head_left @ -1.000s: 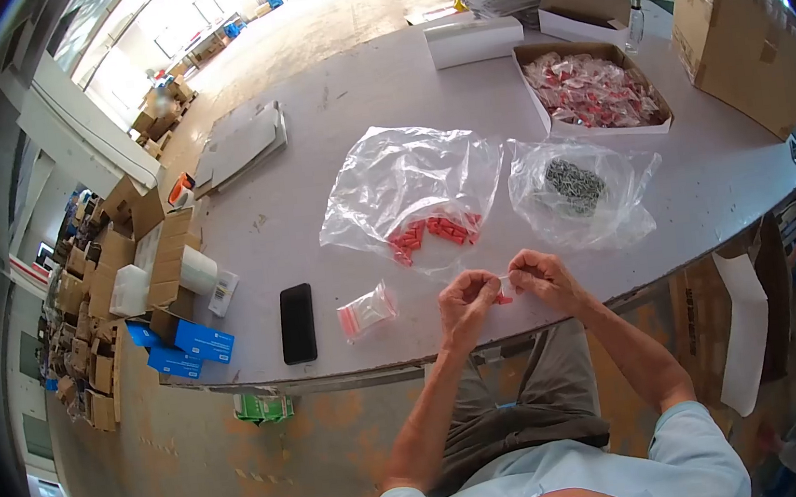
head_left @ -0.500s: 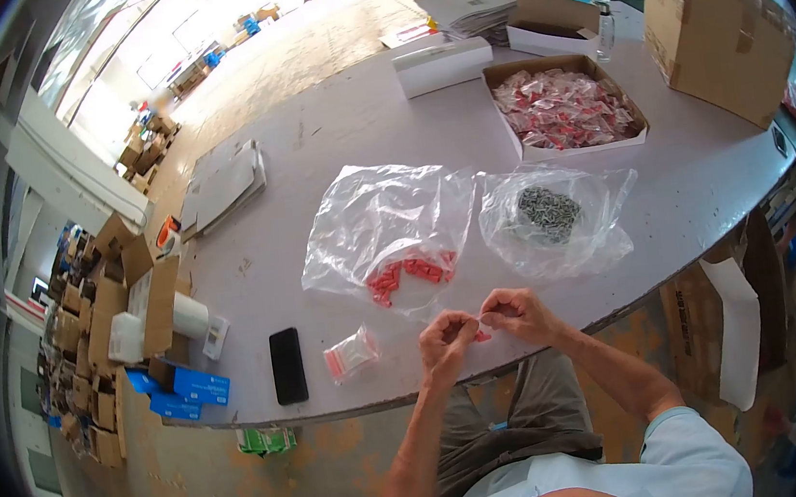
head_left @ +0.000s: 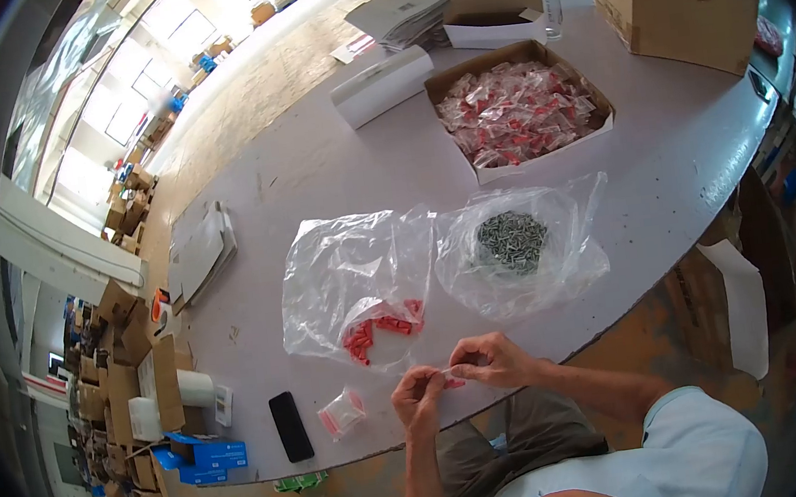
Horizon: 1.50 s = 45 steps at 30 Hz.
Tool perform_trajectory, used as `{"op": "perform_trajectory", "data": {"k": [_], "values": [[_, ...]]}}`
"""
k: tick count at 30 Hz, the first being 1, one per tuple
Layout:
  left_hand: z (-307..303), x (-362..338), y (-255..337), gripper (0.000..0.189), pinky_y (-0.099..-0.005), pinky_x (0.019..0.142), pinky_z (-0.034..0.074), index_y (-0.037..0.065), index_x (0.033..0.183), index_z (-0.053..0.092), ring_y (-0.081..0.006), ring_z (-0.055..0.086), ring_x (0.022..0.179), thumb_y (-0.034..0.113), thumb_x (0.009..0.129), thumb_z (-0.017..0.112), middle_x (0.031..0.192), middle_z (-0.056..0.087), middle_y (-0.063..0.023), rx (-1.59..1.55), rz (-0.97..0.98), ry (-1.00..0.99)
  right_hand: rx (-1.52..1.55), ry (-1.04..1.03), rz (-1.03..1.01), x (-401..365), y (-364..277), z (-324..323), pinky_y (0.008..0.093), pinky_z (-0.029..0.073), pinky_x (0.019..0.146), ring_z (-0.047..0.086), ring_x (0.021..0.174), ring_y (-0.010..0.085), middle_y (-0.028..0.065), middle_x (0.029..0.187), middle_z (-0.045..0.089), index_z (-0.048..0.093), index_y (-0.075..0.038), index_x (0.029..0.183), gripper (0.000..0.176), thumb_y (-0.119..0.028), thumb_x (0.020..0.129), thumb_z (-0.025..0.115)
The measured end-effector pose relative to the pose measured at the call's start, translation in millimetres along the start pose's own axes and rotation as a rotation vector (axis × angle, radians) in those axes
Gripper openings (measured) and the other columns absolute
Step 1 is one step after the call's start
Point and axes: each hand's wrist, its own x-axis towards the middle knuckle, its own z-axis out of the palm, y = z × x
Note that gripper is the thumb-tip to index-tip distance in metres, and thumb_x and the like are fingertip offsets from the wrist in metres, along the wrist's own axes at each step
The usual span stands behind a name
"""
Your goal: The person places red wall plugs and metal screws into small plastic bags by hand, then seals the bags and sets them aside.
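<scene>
My left hand [head_left: 418, 397] and my right hand [head_left: 490, 362] meet over the table's front edge, fingertips pinched together. Between them shows a small clear plastic bag [head_left: 447, 376], with small red pieces [head_left: 455, 383] right below the fingers. Just beyond the hands lies a large clear bag [head_left: 346, 264] with short red plastic plugs [head_left: 359, 340] at its mouth. To its right, another clear bag [head_left: 566, 274] holds a heap of grey metal screws [head_left: 514, 241]. Left of my left hand rests a packet of small clear bags [head_left: 342, 413] with red edges.
A black phone [head_left: 291, 427] lies near the front edge, beside blue boxes [head_left: 212, 459]. Farther back stand a carton of filled red-and-clear packets [head_left: 516, 110], a white roll [head_left: 383, 88], a pump bottle [head_left: 548, 5] and a large cardboard box [head_left: 678, 1]. Flat grey sheets [head_left: 202, 255] lie at left.
The camera view has shifted, so the tabletop things appear lower and farther left. Both hands stay pinched close together, with more of the small clear bag and red showing between them.
</scene>
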Motion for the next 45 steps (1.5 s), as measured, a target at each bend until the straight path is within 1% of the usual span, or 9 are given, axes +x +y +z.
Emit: {"op": "perform_trajectory", "data": {"k": [12, 15, 20, 23, 32, 39, 41, 42, 45], "values": [[-4.1, 0.6, -3.1, 0.010, -0.0250, 0.077, 0.051, 0.000, 0.092, 0.070, -0.0105, 0.064, 0.082, -0.010, 0.089, 0.069, 0.091, 0.068, -0.0027, -0.031, 0.056, -0.039, -0.012, -0.009, -0.033, -0.7, 9.3, -2.7, 0.0266, 0.052, 0.070, 0.062, 0.080, 0.0069, 0.0031, 0.088, 0.071, 0.070, 0.000, 0.104, 0.014, -0.010, 0.096, 0.073], [-1.1, -1.1, -3.0, 0.012, -0.0247, 0.078, 0.051, 0.000, 0.097, 0.069, -0.0104, 0.064, 0.083, -0.009, 0.089, 0.071, 0.094, 0.069, -0.0041, 0.044, 0.063, 0.011, -0.052, 0.003, -0.051, -1.7, 8.6, -0.6, 0.0269, 0.053, 0.072, 0.063, 0.081, 0.0073, 0.0039, 0.088, 0.072, 0.070, 0.001, 0.105, 0.013, -0.009, 0.096, 0.072], [2.7, -0.9, -2.0, 0.019, -0.0331, 0.083, 0.061, -0.001, 0.109, 0.066, -0.0166, 0.070, 0.084, -0.006, 0.091, 0.071, 0.097, 0.071, -0.0091, -0.043, 0.009, -0.060, -0.061, 0.031, -0.034, -2.7, 4.7, 1.8, 0.0297, 0.055, 0.074, 0.067, 0.082, 0.0101, 0.0084, 0.089, 0.075, 0.070, 0.001, 0.104, 0.013, -0.009, 0.096, 0.071], [-3.5, 0.3, -4.8, 0.017, -0.0386, 0.082, 0.065, -0.003, 0.108, 0.066, -0.0192, 0.072, 0.085, -0.005, 0.092, 0.070, 0.098, 0.072, -0.0111, -0.073, 0.029, -0.110, -0.063, 0.056, -0.041, -1.6, 14.5, 4.9, 0.0297, 0.055, 0.074, 0.067, 0.082, 0.0099, 0.0080, 0.089, 0.075, 0.070, 0.001, 0.105, 0.014, -0.009, 0.096, 0.072], [-2.4, 0.6, -1.1, 0.006, -0.0286, 0.078, 0.062, -0.003, 0.100, 0.068, -0.0145, 0.072, 0.085, -0.005, 0.094, 0.070, 0.094, 0.072, -0.0088, 0.082, 0.010, -0.124, -0.108, 0.004, -0.011, -3.2, 8.0, 6.3, 0.0263, 0.055, 0.074, 0.065, 0.083, 0.0073, 0.0045, 0.090, 0.074, 0.070, 0.001, 0.105, 0.012, -0.007, 0.096, 0.072], [-5.8, -0.6, -7.4, 0.003, -0.0262, 0.074, 0.059, -0.001, 0.095, 0.069, -0.0126, 0.069, 0.079, -0.003, 0.094, 0.071, 0.089, 0.070, -0.0056, 0.038, 0.005, -0.112, 0.010, 0.012, 0.015, -2.7, 9.4, 6.2, 0.0260, 0.053, 0.073, 0.062, 0.082, 0.0063, 0.0018, 0.091, 0.071, 0.070, 0.001, 0.104, 0.012, -0.009, 0.098, 0.071], [-12.1, 2.7, -20.4, 0.004, -0.0261, 0.072, 0.057, -0.001, 0.092, 0.070, -0.0117, 0.067, 0.076, -0.003, 0.093, 0.072, 0.089, 0.069, -0.0054, 0.162, 0.063, -0.087, 0.036, -0.014, 0.044, -4.1, 5.7, 6.4, 0.0270, 0.053, 0.075, 0.061, 0.083, 0.0071, 0.0019, 0.089, 0.069, 0.069, 0.001, 0.104, 0.012, -0.009, 0.098, 0.070], [-11.1, 2.8, -20.7, 0.004, -0.0261, 0.072, 0.057, -0.001, 0.092, 0.070, -0.0117, 0.067, 0.076, -0.003, 0.093, 0.072, 0.089, 0.069, -0.0054, 0.165, 0.054, -0.156, 0.033, 0.056, 0.039, -4.9, 5.0, 6.1, 0.0270, 0.053, 0.075, 0.061, 0.083, 0.0071, 0.0019, 0.089, 0.069, 0.069, 0.001, 0.104, 0.012, -0.009, 0.098, 0.070], [-1.3, -1.1, -6.7, 0.004, -0.0263, 0.070, 0.056, -0.001, 0.091, 0.069, -0.0112, 0.065, 0.076, -0.002, 0.092, 0.073, 0.086, 0.068, -0.0045, 0.135, 0.078, -0.043, -0.140, -0.040, -0.115, -1.7, 15.9, 5.1, 0.0289, 0.053, 0.077, 0.060, 0.084, 0.0085, 0.0037, 0.089, 0.069, 0.067, 0.001, 0.106, 0.013, -0.009, 0.098, 0.068]]}}
